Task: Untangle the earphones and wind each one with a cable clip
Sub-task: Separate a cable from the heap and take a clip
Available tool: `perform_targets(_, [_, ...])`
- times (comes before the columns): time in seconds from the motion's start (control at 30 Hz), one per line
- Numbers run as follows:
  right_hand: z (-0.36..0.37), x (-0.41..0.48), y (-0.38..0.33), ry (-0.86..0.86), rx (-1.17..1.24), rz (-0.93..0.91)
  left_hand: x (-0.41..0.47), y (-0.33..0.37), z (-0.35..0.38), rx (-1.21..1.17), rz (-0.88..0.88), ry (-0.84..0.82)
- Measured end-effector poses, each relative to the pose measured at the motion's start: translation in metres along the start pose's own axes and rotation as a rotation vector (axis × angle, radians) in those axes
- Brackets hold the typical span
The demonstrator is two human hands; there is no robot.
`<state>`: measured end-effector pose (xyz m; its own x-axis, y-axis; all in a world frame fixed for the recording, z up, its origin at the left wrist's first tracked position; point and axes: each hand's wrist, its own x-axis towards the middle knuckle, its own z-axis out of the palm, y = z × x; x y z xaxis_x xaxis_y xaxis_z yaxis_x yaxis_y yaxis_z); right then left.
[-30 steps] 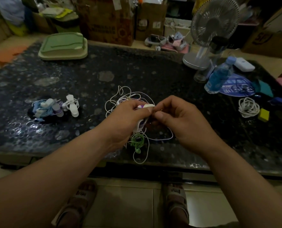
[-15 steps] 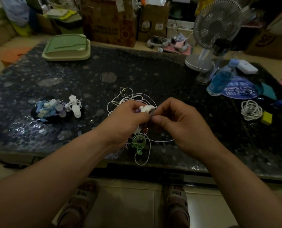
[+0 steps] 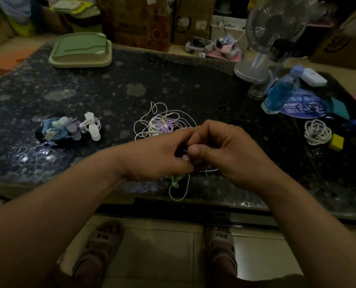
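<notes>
Pinching together over the near edge of the dark speckled stone desk (image 3: pixel 173 84), the left grip (image 3: pixel 158 156) and right grip (image 3: pixel 231 154) are both tightly curled, thumbs and fingertips closed on a small white piece (image 3: pixel 185 157); too little of it shows to tell earbud from clip. A thin white cable (image 3: pixel 212 169) runs out from under the right grip. Just behind the hands lies the loose tangle of white and purple earphone cables (image 3: pixel 164 123), and below them a green earphone (image 3: pixel 175 182) and a white cable loop (image 3: pixel 179 194) hang past the desk's edge.

To the left sits a cluster of wound blue, purple and white earphone bundles (image 3: pixel 67 129), each with a clip. At the far left corner rests a pale green lidded tray (image 3: pixel 80 49). On the right stand a white desk fan (image 3: pixel 276 28) and a blue plastic bottle (image 3: pixel 281 94), with a coiled white cord (image 3: pixel 317 132) just beside a small yellow block (image 3: pixel 336 141).

Brown cardboard boxes (image 3: pixel 139 21) crowd the room behind the desk. Underfoot is a pale tiled floor (image 3: pixel 162 256), with two feet in strapped sandals (image 3: pixel 102 242).
</notes>
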<state>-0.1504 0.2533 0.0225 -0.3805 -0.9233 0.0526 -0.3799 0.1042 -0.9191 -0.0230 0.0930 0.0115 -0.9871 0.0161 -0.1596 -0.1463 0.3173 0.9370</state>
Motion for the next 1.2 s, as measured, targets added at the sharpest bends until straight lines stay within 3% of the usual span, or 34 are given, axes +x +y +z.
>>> perform_targets(0.23, [0.005,0.005,0.006,0.061,0.006,0.042,-0.003,-0.002,-0.003,0.000,0.011,-0.024])
perform_targets(0.43, [0.004,0.006,0.007,0.104,0.031,0.088,-0.001,-0.002,0.006,0.001,-0.008,0.097])
perform_targets(0.7, [0.006,0.006,0.010,0.140,-0.071,0.126,0.000,-0.005,0.010,0.032,0.034,0.121])
perform_targets(0.83, [0.007,0.003,0.006,0.287,-0.031,0.080,0.002,-0.006,0.004,-0.049,-0.056,0.248])
perform_targets(0.97, [0.011,0.009,0.005,0.505,-0.042,-0.004,0.012,-0.005,0.018,-0.441,-0.116,0.458])
perform_targets(1.07, [0.013,0.010,0.005,0.563,-0.026,0.001,0.016,-0.001,0.037,-0.775,-0.101,0.471])
perform_targets(1.2, [0.012,0.007,0.004,0.563,-0.044,0.010,0.015,0.001,0.039,-0.906,-0.085,0.439])
